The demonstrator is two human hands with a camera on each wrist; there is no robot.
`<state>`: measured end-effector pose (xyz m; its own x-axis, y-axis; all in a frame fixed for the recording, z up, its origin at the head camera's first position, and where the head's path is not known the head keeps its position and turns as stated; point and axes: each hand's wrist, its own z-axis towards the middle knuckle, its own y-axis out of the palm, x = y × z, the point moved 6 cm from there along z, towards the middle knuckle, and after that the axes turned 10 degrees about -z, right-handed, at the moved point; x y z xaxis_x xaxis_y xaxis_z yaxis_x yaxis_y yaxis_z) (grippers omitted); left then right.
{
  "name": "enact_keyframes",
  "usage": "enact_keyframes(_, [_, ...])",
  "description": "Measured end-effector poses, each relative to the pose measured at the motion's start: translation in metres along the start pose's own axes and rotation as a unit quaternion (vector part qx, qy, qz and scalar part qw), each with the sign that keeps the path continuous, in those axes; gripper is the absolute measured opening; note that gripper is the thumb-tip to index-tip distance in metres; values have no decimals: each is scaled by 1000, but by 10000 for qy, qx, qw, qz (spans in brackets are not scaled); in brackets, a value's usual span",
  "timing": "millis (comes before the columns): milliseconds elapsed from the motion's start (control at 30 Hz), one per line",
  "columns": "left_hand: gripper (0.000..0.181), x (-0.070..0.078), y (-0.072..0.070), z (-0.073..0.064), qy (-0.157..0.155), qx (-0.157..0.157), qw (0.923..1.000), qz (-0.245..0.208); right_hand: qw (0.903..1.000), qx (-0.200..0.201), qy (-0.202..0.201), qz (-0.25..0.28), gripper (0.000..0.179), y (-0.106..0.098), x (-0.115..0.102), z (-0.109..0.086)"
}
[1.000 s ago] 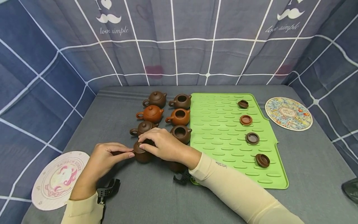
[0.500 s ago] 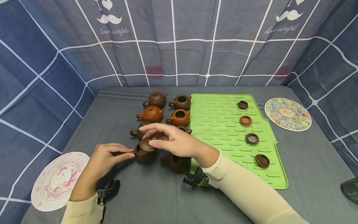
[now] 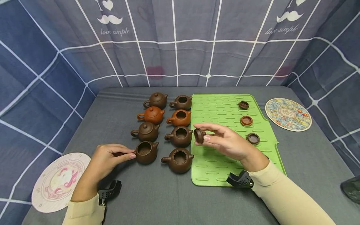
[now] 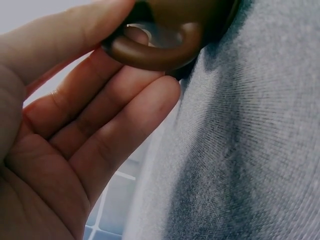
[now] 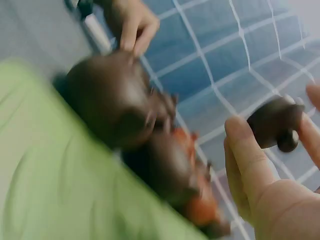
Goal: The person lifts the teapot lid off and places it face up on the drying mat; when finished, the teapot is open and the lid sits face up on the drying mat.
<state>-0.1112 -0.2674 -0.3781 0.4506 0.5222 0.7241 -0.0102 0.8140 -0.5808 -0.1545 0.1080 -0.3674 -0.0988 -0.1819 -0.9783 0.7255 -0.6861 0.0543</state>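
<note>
My left hand (image 3: 111,157) pinches the handle (image 4: 155,56) of a small dark brown teapot (image 3: 146,153), which stands lidless on the cloth at the front of the left column. Over the left part of the green mat, my right hand (image 3: 227,142) holds a brown teapot lid (image 3: 199,135) between thumb and fingers, turned on its side. In the right wrist view the lid's round knob (image 5: 288,141) shows below its disc. To the right of the left hand's pot stands another lidless brown teapot (image 3: 180,160), its spout at the mat's edge.
Behind the held pot stand lidded teapots, among them an orange one (image 3: 152,115); lidless ones line the green mat (image 3: 208,175). Lids lie upturned on the mat, including a reddish one (image 3: 246,121). A pink round mat (image 3: 60,182) lies left, a patterned one (image 3: 288,114) right.
My right hand has lifted the lid off the front left teapot and carried it right, over the green mat. My left hand keeps its pinch on the handle.
</note>
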Motion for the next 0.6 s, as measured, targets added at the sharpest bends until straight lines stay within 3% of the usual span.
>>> enact_keyframes(167, [21, 2, 0, 1, 123, 3, 9999, -6, 9956, 558, 369, -660, 61, -21, 17, -35])
enact_keyframes(300, [20, 3, 1, 2, 163, -4, 9999, -48, 9777, 1004, 832, -1644, 65, -26, 26, -54])
enact_keyframes(367, [20, 2, 1, 2, 158, -9, 9998, -78, 9575, 1136, 864, -2506, 62, -27, 25, -58])
enact_keyframes(467, [21, 1, 1, 2, 120, -19, 9999, -68, 9069, 1246, 674, -3969, 57, -26, 19, -61])
enact_keyframes(567, [21, 1, 1, 2, 123, -24, 9999, -32, 8616, 1262, 383, -4902, 54, -23, 16, -65])
enact_keyframes(600, [21, 1, 1, 2, 140, -21, 9999, -14, 8506, 1238, 308, -5101, 53, -22, 16, -67])
